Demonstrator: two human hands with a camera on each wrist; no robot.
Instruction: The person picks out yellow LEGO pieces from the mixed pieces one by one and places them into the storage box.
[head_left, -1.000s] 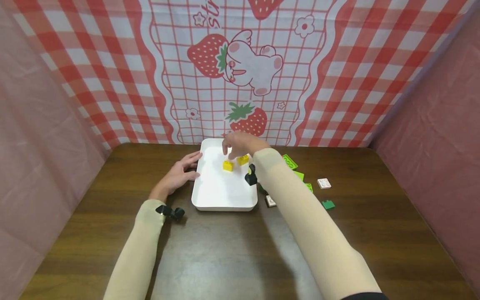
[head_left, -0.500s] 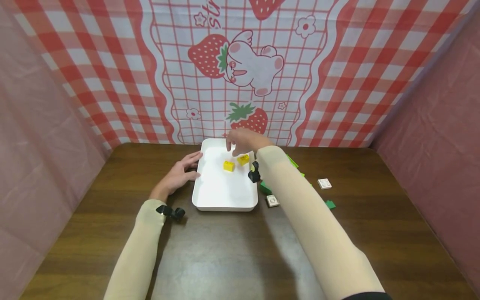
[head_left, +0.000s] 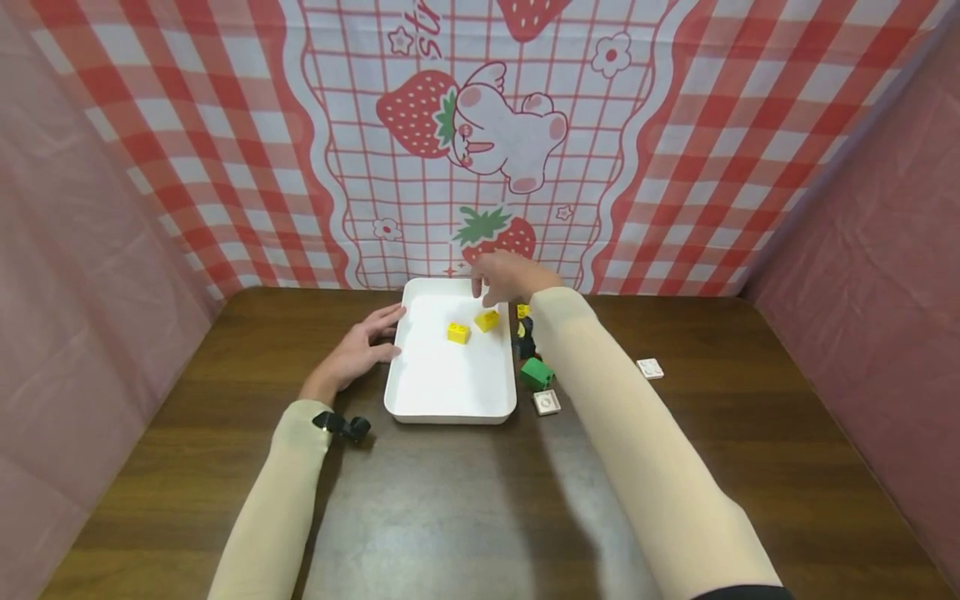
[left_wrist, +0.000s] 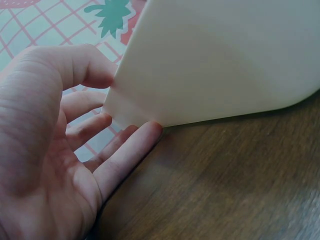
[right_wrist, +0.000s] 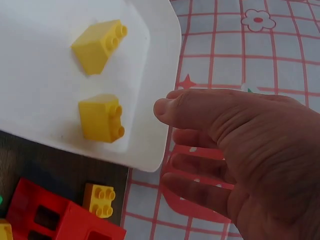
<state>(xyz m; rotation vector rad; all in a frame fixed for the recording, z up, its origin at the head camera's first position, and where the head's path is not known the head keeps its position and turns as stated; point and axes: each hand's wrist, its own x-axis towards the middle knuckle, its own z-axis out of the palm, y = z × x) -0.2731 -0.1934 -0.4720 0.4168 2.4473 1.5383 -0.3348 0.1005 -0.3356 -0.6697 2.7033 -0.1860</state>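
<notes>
A white tray (head_left: 450, 383) lies on the table, holding two yellow toy bricks: one yellow brick (head_left: 458, 333) near its middle, the other (head_left: 487, 320) closer to the right wall. My left hand (head_left: 358, 346) rests its fingertips against the tray's left side; in the left wrist view the fingers (left_wrist: 130, 155) are extended along the tray wall. Over the far right corner hovers my right hand (head_left: 506, 277), loosely bent and holding nothing. The right wrist view has this hand (right_wrist: 235, 140) apart from the yellow bricks.
Right of the tray lie a small yellow brick (right_wrist: 99, 201), a red block with openings (right_wrist: 60, 215), a green brick (head_left: 537, 374) and a white piece (head_left: 547, 402). Farther right is a white square brick (head_left: 650, 368). My right forearm hides part of the table.
My right hand has moved right, from over the tray toward its far right corner. The forearm now covers the light green pieces and uncovers the green brick. My left hand stays put.
</notes>
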